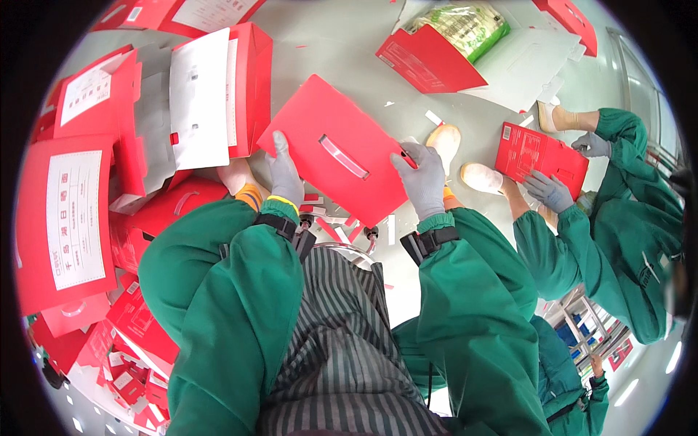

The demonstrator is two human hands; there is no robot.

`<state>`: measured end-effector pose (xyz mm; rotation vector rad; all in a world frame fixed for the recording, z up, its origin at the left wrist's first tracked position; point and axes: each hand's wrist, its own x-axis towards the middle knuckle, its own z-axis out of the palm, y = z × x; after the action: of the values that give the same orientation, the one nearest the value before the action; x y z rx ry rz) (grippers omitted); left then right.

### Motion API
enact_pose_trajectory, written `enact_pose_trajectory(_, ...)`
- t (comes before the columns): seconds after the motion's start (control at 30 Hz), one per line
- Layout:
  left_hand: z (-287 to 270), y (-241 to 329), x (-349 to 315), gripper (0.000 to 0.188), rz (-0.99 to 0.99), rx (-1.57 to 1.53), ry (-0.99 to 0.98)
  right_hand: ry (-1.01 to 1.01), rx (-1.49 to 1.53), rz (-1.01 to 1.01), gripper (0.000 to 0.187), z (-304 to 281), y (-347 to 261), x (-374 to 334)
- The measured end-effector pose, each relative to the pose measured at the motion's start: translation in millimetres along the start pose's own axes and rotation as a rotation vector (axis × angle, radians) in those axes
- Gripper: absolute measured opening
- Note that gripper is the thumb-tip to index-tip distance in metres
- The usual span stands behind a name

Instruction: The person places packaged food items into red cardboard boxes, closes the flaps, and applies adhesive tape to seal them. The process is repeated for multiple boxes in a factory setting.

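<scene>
Left hand (286,168) and right hand (422,178) grip a red handled carton (320,152); beyond the right hand, an open box (425,64) holds a green-printed bag (465,33); leftward, white-labelled cartons (76,218).

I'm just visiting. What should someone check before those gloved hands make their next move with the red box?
1. Left hand gripping the red box: ok, at its left edge.
2. Right hand gripping it: ok, at the right edge.
3. Handle unobstructed: ok, both hands are off it.
4. Floor free of scraps: not ok, a white strip lies there.
5. Box's underside intact: cannot tell, hidden.
6. Co-worker's box apart from this one: ok.
</scene>
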<state>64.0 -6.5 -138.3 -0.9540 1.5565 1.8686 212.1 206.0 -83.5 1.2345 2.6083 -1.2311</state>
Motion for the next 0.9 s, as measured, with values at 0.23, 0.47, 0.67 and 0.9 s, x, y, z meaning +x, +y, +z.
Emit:
enact_pose_trajectory(0.23,34.6,-10.9,-11.5,0.076,0.191,0.153,0.333,0.056,-0.143,-0.162,0.029,9.9,-4.5,2.9)
enact_pose_trajectory(0.47,22.6,-19.5,3.6,0.063,0.388,0.329,0.410,0.007,0.010,0.035,0.027,16.1,-16.2,6.7)
enact_pose_trajectory(0.67,21.0,-21.6,5.2,0.063,0.403,0.295,0.394,0.131,-0.142,-0.064,0.024,23.2,-27.2,-7.6)
enact_pose_trajectory(0.9,19.1,-21.2,6.2,0.066,0.370,0.324,0.379,0.119,-0.233,-0.043,0.024,-5.9,-28.8,-8.6)
